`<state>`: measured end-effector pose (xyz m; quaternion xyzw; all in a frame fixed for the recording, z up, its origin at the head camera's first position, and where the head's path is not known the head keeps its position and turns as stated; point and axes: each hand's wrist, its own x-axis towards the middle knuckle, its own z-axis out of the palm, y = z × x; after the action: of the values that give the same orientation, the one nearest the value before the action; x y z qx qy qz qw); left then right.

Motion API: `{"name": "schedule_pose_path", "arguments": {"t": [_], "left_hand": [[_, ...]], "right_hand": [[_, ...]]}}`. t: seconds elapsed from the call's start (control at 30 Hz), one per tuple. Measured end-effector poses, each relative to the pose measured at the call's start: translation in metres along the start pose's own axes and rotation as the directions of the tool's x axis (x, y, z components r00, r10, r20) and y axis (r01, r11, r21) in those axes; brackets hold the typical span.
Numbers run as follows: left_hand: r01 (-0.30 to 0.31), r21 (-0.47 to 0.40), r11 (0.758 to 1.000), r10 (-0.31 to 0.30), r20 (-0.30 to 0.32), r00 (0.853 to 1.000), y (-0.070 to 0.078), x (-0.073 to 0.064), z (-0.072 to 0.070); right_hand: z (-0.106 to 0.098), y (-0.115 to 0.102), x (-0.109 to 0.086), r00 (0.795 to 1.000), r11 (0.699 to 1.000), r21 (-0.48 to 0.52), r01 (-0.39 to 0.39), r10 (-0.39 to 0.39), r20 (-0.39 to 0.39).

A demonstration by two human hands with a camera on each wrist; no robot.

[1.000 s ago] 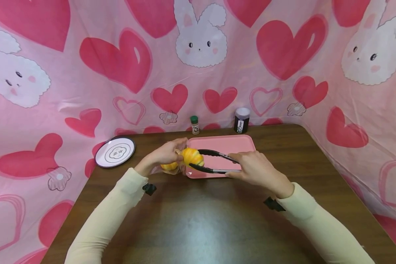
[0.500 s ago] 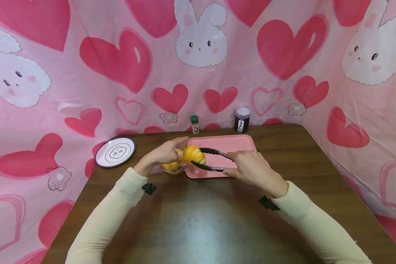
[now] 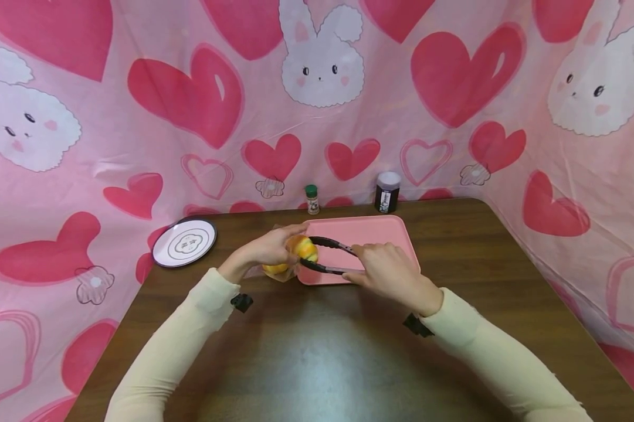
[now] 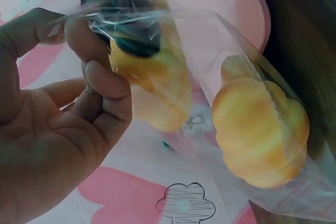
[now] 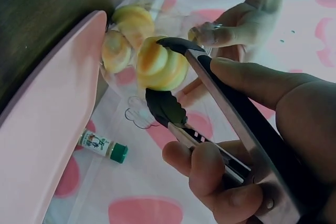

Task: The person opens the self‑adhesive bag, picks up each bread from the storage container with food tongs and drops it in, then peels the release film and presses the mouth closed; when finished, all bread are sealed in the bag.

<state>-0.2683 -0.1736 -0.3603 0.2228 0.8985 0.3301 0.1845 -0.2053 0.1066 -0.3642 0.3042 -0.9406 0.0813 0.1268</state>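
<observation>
Evidently to hold its mouth open, the left hand (image 3: 271,246) pinches the rim of a clear bag (image 4: 205,90). The right hand (image 3: 393,275) grips tongs (image 5: 223,100), whose tips flank a roll (image 5: 163,66) at that mouth; how tightly they squeeze I cannot tell. Inside the bag, by the left end of the tray (image 3: 369,234), sit at least two more rolls (image 4: 262,132). On the worktop's far side stand a shaker (image 3: 312,202) and a jar (image 3: 387,193), contents unclear.
</observation>
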Motion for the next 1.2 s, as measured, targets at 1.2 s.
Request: {"name": "schedule_pose_path", "arguments": {"t": [1.2], "left_hand": [[0.016,0.032,0.999,-0.014,-0.059,0.998,0.0,0.0,-0.002]], "right_hand": [[0.007,0.014,0.013,0.996,0.987,0.151,-0.057,0.047,0.071]]}}
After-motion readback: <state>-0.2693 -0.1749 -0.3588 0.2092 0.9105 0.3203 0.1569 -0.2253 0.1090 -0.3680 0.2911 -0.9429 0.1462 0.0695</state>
